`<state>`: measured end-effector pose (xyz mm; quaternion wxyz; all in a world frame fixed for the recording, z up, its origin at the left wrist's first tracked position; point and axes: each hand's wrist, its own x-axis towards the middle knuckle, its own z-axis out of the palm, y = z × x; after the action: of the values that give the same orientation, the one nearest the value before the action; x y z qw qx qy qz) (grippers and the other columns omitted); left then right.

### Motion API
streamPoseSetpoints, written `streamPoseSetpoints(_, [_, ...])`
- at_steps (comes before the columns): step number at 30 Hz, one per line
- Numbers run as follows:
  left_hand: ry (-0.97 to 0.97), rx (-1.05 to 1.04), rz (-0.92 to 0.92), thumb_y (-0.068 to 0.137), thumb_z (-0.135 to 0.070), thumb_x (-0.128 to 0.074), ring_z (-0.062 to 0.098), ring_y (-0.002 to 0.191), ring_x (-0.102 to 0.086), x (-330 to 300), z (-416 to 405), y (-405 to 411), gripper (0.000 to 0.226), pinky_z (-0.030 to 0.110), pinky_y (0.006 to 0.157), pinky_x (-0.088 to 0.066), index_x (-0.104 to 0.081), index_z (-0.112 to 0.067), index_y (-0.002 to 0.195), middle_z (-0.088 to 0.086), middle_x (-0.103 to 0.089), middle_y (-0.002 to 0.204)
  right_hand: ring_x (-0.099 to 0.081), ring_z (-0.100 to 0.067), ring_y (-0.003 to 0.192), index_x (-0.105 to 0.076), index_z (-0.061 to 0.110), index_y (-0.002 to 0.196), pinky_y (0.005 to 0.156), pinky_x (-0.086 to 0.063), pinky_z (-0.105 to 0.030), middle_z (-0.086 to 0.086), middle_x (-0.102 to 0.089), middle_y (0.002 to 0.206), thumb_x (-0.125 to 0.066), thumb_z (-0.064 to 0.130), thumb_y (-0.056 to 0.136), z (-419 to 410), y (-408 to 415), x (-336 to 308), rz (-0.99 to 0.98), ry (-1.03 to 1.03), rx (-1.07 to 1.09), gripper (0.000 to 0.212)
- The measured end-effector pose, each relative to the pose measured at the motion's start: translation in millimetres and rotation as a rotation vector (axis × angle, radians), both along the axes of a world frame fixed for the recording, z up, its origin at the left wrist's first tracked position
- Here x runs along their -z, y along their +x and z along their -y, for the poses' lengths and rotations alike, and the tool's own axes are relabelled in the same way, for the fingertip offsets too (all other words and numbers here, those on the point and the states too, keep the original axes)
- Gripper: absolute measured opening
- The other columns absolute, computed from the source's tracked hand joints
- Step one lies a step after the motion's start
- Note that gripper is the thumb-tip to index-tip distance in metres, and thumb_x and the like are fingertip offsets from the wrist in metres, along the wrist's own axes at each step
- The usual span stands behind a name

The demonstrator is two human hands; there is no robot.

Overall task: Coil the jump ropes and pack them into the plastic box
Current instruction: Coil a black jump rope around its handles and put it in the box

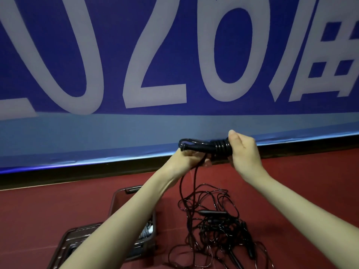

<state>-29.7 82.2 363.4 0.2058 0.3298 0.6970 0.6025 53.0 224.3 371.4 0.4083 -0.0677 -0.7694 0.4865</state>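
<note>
I hold a black jump rope (206, 147) up at chest height in front of the banner. My left hand (187, 159) grips its handles from below. My right hand (243, 150) holds the end where the cord is wound in several tight turns (221, 146) round the handles. A loose strand (183, 183) hangs from my left hand to the floor. A tangle of black jump ropes (219, 222) with handles lies on the red floor below. The brown plastic box (118, 199) stands at lower left, partly hidden by my left forearm.
A blue banner (174, 55) with large white figures fills the background, with a black base strip (77, 173) along the floor. A brown lid or second tray (68, 239) lies in front of the box. Red floor (310, 181) stretches to the right.
</note>
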Motion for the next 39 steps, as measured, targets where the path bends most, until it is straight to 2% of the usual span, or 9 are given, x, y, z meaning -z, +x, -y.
streamPoseSetpoints(2, [0.022, -0.016, -0.03, 0.101, -0.006, -0.044, 0.004, 0.062, -0.062, -20, -3, 10, 0.027, 0.012, 0.062, -0.047, -0.06, -0.01, 0.08, -0.003, -0.064, 0.067, -0.026, -0.014, 0.057, -0.031, 0.015, 0.061, 0.055, -0.018, -0.033, -0.003, -0.027, 0.059, -0.04, 0.022, 0.105, -2, -1, -20, 0.007, -0.023, 0.025, 0.045])
streamPoseSetpoints(6, [0.053, -0.07, -0.065, 0.104, -0.015, -0.038, 0.007, 0.054, -0.054, -43, -6, 30, 0.027, 0.02, 0.065, -0.048, -0.055, -0.012, 0.083, 0.0, -0.053, 0.071, -0.029, -0.016, 0.055, -0.036, 0.01, 0.063, 0.049, -0.022, -0.029, -0.005, -0.032, 0.058, -0.038, 0.021, 0.104, 1, 11, -50, 0.012, -0.015, 0.065, 0.043])
streamPoseSetpoints(10, [0.164, -0.154, -0.074, 0.106, -0.019, -0.032, 0.003, 0.042, -0.031, -69, -8, 57, 0.029, 0.02, 0.049, -0.026, -0.05, -0.015, 0.084, -0.005, -0.039, 0.062, -0.03, -0.017, 0.055, -0.042, 0.01, 0.066, 0.05, -0.024, -0.029, -0.005, -0.033, 0.058, -0.038, 0.023, 0.102, 10, 28, -78, -0.001, -0.11, 0.107, 0.039])
streamPoseSetpoints(14, [0.155, -0.18, -0.18, 0.101, -0.03, -0.044, 0.005, 0.051, -0.036, -91, -4, 79, 0.013, 0.02, 0.051, -0.03, -0.051, -0.02, 0.105, -0.008, -0.044, 0.067, -0.033, -0.02, 0.058, -0.036, 0.014, 0.061, 0.053, -0.026, -0.031, -0.002, -0.032, 0.057, -0.038, 0.024, 0.101, 13, 43, -102, -0.004, -0.185, 0.133, 0.042])
streamPoseSetpoints(17, [0.087, -0.194, -0.334, 0.099, -0.024, -0.047, 0.01, 0.056, -0.042, -107, 1, 88, 0.009, 0.022, 0.055, -0.035, -0.055, -0.02, 0.099, -0.004, -0.054, 0.069, -0.036, -0.021, 0.059, -0.044, 0.012, 0.062, 0.052, -0.028, -0.03, -0.004, -0.038, 0.059, -0.037, 0.025, 0.1, 12, 53, -126, -0.023, -0.188, 0.169, 0.041])
streamPoseSetpoints(23, [0.137, -0.159, -0.228, 0.101, -0.018, -0.045, 0.014, 0.056, -0.045, -127, 5, 87, 0.023, 0.021, 0.056, -0.045, -0.064, -0.004, 0.102, 0.002, -0.049, 0.072, -0.033, -0.014, 0.056, -0.041, 0.012, 0.06, 0.045, -0.026, -0.024, -0.002, -0.038, 0.06, -0.037, 0.024, 0.102, 13, 56, -160, -0.068, -0.136, 0.183, 0.044])
streamPoseSetpoints(29, [0.128, -0.263, -0.274, 0.102, -0.027, -0.039, 0.011, 0.056, -0.034, -147, -8, 78, 0.015, 0.024, 0.053, -0.031, -0.049, -0.024, 0.092, -0.005, -0.041, 0.066, -0.032, -0.012, 0.057, -0.04, 0.012, 0.061, 0.049, -0.026, -0.026, -0.001, -0.037, 0.06, -0.037, 0.024, 0.103, 11, 39, -182, -0.109, -0.129, 0.173, 0.043])
streamPoseSetpoints(33, [0.097, -0.17, -0.259, 0.101, -0.027, -0.04, 0.009, 0.052, -0.031, -159, -8, 68, 0.017, 0.021, 0.046, -0.027, -0.048, -0.017, 0.091, -0.005, -0.039, 0.063, -0.037, -0.012, 0.059, -0.044, 0.012, 0.064, 0.05, -0.029, -0.024, -0.001, -0.041, 0.062, -0.037, 0.025, 0.103, 3, 28, -194, -0.126, -0.136, 0.196, 0.042])
streamPoseSetpoints(39, [-0.079, -0.228, -0.53, 0.102, -0.034, -0.041, 0.009, 0.061, -0.042, -152, -3, 51, 0.022, 0.024, 0.056, -0.034, -0.05, -0.015, 0.108, -0.005, -0.047, 0.071, -0.036, -0.011, 0.057, -0.042, 0.013, 0.061, 0.05, -0.029, -0.025, -0.001, -0.04, 0.062, -0.036, 0.025, 0.103, -22, 6, -211, -0.131, -0.11, 0.295, 0.044])
